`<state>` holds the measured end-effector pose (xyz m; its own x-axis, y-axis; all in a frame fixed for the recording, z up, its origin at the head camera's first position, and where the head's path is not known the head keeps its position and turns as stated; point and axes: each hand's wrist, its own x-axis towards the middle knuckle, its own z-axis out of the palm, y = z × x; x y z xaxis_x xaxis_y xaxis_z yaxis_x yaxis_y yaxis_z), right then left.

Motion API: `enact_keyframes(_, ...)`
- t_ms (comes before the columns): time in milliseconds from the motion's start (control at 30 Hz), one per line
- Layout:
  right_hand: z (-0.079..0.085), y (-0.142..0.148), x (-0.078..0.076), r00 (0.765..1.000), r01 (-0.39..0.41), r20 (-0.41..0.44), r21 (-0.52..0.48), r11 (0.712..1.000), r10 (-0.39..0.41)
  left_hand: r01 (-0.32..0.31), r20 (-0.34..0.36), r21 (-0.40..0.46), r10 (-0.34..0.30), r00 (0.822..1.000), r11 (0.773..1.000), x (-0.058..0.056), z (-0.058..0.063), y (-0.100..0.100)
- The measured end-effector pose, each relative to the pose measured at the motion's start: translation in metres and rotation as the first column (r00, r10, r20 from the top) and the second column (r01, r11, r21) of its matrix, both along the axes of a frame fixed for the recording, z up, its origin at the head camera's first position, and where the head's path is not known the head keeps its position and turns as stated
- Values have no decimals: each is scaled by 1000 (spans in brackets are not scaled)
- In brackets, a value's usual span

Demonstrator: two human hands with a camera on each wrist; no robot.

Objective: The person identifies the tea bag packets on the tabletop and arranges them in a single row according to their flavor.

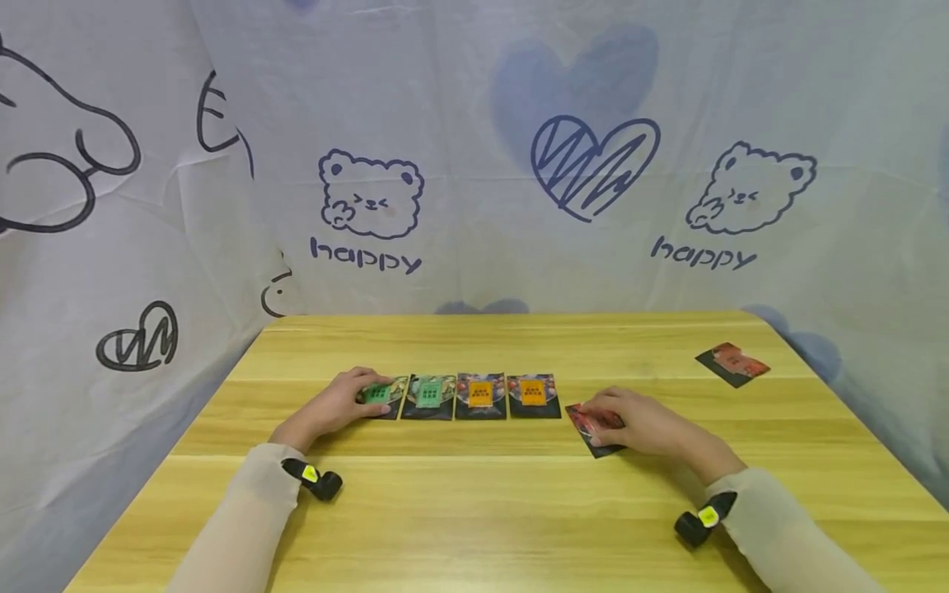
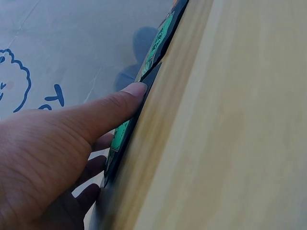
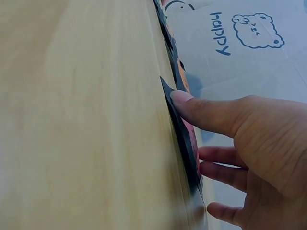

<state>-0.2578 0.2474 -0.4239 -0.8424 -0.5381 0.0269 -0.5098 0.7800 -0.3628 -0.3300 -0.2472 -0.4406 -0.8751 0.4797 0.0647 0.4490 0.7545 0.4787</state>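
Observation:
A row of small flat dark packets lies across the table, two with green labels and two with orange. My left hand (image 1: 352, 395) rests on the leftmost green-labelled packet (image 2: 121, 136), its thumb at the near edge and its fingers over the top. Beside that one lies the second green-labelled packet (image 1: 428, 397). Two orange-labelled packets (image 1: 481, 396) follow to the right. Past the right end of the row, my right hand (image 1: 638, 420) holds a red-and-black packet (image 1: 586, 420) between thumb and fingers. This packet sits askew, its near edge slightly lifted in the right wrist view.
Another red-and-black packet (image 1: 732, 364) lies at an angle near the table's far right corner. The wooden table (image 1: 460, 502) ends at the back against a pale cloth (image 1: 474, 231) with drawn bears and hearts, which also hangs along the left side.

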Motion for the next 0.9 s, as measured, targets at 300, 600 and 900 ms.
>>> enact_keyframes(300, 0, -8, -8, 998, 59, -32, 8, 998, -58, -6, 15, 5, 6, 1000, 1000, 1, -1, -1)
enact_keyframes(600, -4, -14, -20, 989, 143, -24, 19, 990, -143, -8, 18, 17, 8, 1000, 1000, 0, -2, -1)
enact_keyframes(900, -2, -24, -29, 977, 212, -12, 28, 977, -212, -9, 26, 15, 9, 1000, 1000, -2, 0, 1)
